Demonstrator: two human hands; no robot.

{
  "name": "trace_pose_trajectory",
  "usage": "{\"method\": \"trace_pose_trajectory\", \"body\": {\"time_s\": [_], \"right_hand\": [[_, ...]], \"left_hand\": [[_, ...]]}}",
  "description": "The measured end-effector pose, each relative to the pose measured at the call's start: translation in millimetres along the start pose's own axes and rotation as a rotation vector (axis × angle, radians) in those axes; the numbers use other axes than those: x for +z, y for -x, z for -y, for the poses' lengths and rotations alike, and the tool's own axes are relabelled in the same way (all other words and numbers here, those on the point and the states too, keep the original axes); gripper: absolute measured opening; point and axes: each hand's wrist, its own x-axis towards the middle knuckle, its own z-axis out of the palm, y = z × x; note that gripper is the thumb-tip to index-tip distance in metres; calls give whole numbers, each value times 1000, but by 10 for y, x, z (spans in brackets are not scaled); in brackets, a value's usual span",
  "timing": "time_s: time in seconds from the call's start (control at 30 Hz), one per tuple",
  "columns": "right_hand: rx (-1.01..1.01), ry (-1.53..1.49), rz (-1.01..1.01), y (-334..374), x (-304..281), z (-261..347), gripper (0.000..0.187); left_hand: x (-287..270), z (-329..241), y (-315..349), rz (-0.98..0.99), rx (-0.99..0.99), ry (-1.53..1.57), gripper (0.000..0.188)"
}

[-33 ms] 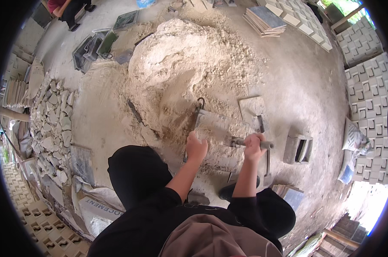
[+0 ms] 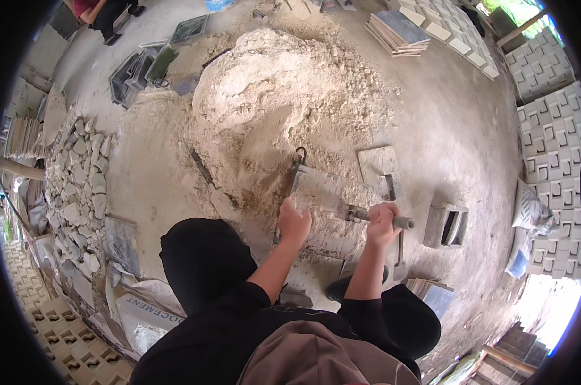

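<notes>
Here, tool [image 2: 353, 213] between left hand [image 2: 294, 222], grip unclear, and right hand [image 2: 382, 223], tight round handle [image 2: 404, 222].

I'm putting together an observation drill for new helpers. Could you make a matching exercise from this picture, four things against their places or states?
Things:
1. right hand
2. sandy heap
3. broken pieces
4. hollow block

Places or states:
A. piled at the picture's left
B. closed around a tool handle
C. spread over the upper middle
D. right of centre, showing a dark opening

Right pairs: 1-B, 2-C, 3-A, 4-D
</notes>
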Motion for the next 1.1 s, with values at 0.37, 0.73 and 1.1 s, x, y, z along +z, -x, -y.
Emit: {"method": "trace_pose_trajectory", "body": {"time_s": [0.37, 0.73, 1.1], "right_hand": [[-134, 236, 186, -280, 100, -139, 18], [-138, 56, 12, -517, -52, -114, 19], [-89, 145, -73, -691, -205, -191, 22]], "left_hand": [[162, 53, -46, -22, -93, -109, 72], [253, -40, 13, 86, -137, -253, 97], [377, 9, 0, 52, -101, -356, 112]]}}
